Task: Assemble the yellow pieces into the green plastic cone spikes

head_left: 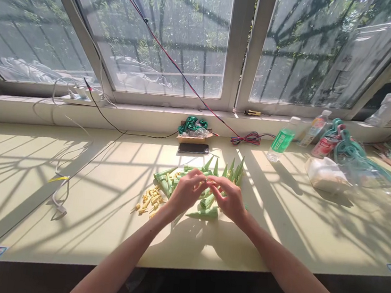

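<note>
Grip: left hand (187,189) and right hand (229,197) meet fingertip to fingertip, both pinched nearly closed on something small; cannot tell from here what it is. Landmark: the dark phone (193,148). The pinch sits on the worker's side of it, slightly right. Closer to the worker than the pinch, a pale green cone (205,213) lies on its side, long axis running left-right, tip left, wide end toward the right hand, the nearer one. More green cones (164,183) crowd around both hands, all on the worker's side of the phone. Yellow pieces (151,200) lie in a loose heap, left of the phone and toward the worker, just beside the left hand. Green bottle (282,140): right of the phone, well apart.
</note>
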{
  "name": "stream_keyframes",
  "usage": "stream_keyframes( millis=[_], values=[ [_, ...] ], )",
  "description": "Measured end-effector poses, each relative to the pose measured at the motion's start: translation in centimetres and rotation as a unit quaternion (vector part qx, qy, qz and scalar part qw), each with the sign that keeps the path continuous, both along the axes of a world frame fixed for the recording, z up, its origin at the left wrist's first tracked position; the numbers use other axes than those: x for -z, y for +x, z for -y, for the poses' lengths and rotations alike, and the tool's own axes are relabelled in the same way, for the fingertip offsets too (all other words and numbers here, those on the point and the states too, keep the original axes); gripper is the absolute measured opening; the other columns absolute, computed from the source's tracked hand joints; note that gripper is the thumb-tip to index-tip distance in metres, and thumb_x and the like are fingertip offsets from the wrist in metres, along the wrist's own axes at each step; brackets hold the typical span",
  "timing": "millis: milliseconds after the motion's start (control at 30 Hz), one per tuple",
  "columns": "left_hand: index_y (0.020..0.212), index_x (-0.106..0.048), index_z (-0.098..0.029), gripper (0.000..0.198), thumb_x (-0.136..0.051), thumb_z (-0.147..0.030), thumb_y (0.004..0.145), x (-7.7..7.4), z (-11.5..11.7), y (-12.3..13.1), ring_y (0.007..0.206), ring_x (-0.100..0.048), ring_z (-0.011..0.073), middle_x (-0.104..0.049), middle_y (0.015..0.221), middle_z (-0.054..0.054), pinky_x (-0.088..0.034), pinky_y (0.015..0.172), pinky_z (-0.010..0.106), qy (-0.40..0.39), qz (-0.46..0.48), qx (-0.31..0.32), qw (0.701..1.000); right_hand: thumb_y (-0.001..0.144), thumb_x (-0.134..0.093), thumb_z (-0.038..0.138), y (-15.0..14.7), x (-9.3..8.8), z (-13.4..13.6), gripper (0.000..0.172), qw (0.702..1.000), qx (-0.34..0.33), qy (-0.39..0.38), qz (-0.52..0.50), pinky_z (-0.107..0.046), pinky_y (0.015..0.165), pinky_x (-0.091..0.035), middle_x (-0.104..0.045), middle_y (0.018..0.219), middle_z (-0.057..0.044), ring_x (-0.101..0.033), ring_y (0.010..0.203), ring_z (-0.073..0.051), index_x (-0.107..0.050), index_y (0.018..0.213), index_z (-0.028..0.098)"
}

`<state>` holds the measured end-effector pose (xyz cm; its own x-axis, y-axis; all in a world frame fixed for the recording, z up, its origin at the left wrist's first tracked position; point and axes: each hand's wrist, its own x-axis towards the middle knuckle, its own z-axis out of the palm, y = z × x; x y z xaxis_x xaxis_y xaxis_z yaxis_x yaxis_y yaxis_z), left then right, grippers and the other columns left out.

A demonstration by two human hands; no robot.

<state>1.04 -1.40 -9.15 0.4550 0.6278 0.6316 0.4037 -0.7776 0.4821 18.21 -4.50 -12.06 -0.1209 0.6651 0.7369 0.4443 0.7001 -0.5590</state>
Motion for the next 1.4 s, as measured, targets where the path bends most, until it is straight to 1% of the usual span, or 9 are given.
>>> stream_keyframes(
  millis=[133,300,400,467,567,700,800,1133,1400],
  values=[
    [0.075,-0.054,-0.017,0.035,-0.044,-0.041,0.097,-3.5,-0.5,0.1,0.046,-0.046,0.0075,-0.053,0.059,-0.003,-0.036,0.049,0.02,-0.067,-0.075,-0.032,0.994,0.093,-0.057,0.025,0.3,-1.8,-0.1,0.009,0.999,0.016,-0.022,-0.023,-0.024,0.06,-0.058,-0.073,0.087,-0.003,-0.071,0.07,-0.014,-0.061,0.101,0.022],
    [0.074,-0.045,-0.019,0.035,-0.043,-0.047,0.095,-8.7,-1.5,0.5,0.04,-0.048,0.0094,-0.052,0.05,-0.005,-0.035,0.045,0.02,-0.124,-0.095,-0.032,0.987,0.09,-0.061,0.028,0.7,-6.1,-0.9,0.007,1.0,0.004,-0.022,-0.003,-0.023,0.06,-0.057,-0.07,0.078,-0.001,-0.069,0.068,-0.013,-0.06,0.092,0.021],
    [0.076,-0.045,-0.019,0.036,-0.042,-0.05,0.095,-10.5,-2.1,0.5,0.038,-0.05,0.011,-0.052,0.047,-0.005,-0.036,0.042,0.021,-0.177,-0.096,-0.005,0.98,0.087,-0.064,0.028,0.8,-8.5,-1.5,0.008,1.0,-0.006,-0.022,-0.001,-0.02,0.056,-0.054,-0.068,0.075,0.0,-0.066,0.064,-0.012,-0.062,0.09,0.02],
    [0.079,-0.047,-0.019,0.034,-0.044,-0.049,0.095,-11.2,-2.2,0.2,0.042,-0.055,0.0121,-0.055,0.05,-0.004,-0.039,0.042,0.021,-0.213,-0.096,0.04,0.972,0.087,-0.064,0.029,0.6,-9.1,-1.6,0.009,1.0,-0.008,-0.015,-0.021,-0.021,0.056,-0.054,-0.068,0.075,0.0,-0.065,0.063,-0.011,-0.063,0.09,0.02],
    [0.084,-0.051,-0.017,0.03,-0.049,-0.045,0.094,-11.6,-2.3,-0.3,0.053,-0.062,0.0124,-0.061,0.059,-0.002,-0.047,0.05,0.022,-0.256,-0.1,0.117,0.954,0.088,-0.063,0.029,0.2,-7.8,-1.4,0.009,0.997,0.032,0.024,-0.068,-0.024,0.059,-0.056,-0.068,0.074,0.0,-0.064,0.061,-0.012,-0.064,0.089,0.021],
    [0.089,-0.059,-0.015,0.028,-0.057,-0.043,0.09,-11.7,-2.6,-0.8,0.059,-0.065,0.0123,-0.063,0.068,0.001,-0.051,0.056,0.023,-0.275,-0.133,0.184,0.934,0.089,-0.061,0.022,0.0,-4.0,-0.8,0.004,0.986,0.104,0.095,-0.087,-0.026,0.057,-0.055,-0.066,0.074,-0.001,-0.061,0.059,-0.012,-0.064,0.087,0.022],
    [0.089,-0.062,-0.015,0.027,-0.059,-0.042,0.089,-11.4,-3.1,-1.0,0.06,-0.066,0.0127,-0.065,0.07,0.002,-0.052,0.057,0.023,-0.271,-0.176,0.191,0.927,0.09,-0.058,0.017,0.0,-2.2,-0.5,0.01,0.99,0.072,0.111,-0.043,-0.027,0.054,-0.054,-0.065,0.073,-0.001,-0.059,0.059,-0.012,-0.064,0.095,0.023],
    [0.083,-0.057,-0.015,0.026,-0.057,-0.041,0.09,-11.2,-2.9,-0.8,0.057,-0.066,0.0141,-0.067,0.063,0.003,-0.048,0.051,0.021,-0.296,-0.164,0.167,0.926,0.088,-0.062,0.01,-0.2,-1.2,-0.1,0.038,0.975,0.047,0.217,0.013,-0.026,0.054,-0.055,-0.068,0.085,-0.003,-0.064,0.067,-0.014,-0.059,0.121,0.028],
    [0.083,-0.058,-0.015,0.023,-0.058,-0.037,0.09,-11.3,-2.7,-0.7,0.054,-0.065,0.0126,-0.067,0.062,0.002,-0.048,0.052,0.021,-0.27,-0.169,0.177,0.931,0.087,-0.066,0.016,0.1,-1.0,-0.2,0.039,0.981,0.042,0.189,-0.002,-0.028,0.056,-0.056,-0.069,0.084,-0.003,-0.063,0.063,-0.014,-0.059,0.124,0.029]
  ],
)
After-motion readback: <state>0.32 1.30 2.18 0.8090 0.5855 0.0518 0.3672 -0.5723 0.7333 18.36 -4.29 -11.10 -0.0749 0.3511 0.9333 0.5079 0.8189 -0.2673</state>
